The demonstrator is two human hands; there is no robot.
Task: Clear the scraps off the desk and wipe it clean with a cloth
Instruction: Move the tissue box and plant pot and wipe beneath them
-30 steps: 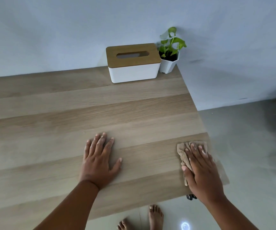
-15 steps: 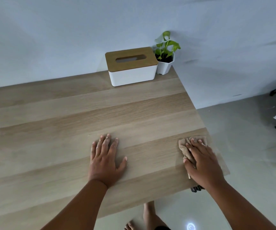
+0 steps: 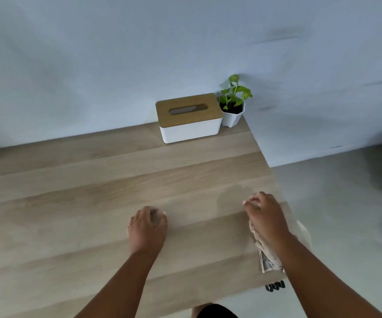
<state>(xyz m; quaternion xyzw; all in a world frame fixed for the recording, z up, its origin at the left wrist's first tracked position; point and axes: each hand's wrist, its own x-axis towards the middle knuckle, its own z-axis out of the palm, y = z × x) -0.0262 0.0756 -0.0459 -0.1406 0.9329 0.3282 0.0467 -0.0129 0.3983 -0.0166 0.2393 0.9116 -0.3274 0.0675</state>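
the right hand (image 3: 266,218) holds a crumpled beige cloth (image 3: 268,255) by the right edge of the pale wood-grain desk (image 3: 70,203), fingers curled around it. the left hand (image 3: 147,228) rests mid-desk; it is blurred, so i cannot tell its finger state. a white tissue box (image 3: 190,119) with a wooden lid touches a potted plant (image 3: 233,104).

Both forearms are bare to the frame edge, with no sleeves. The left hand (image 3: 147,228) and right hand (image 3: 266,216) wear nothing visible.
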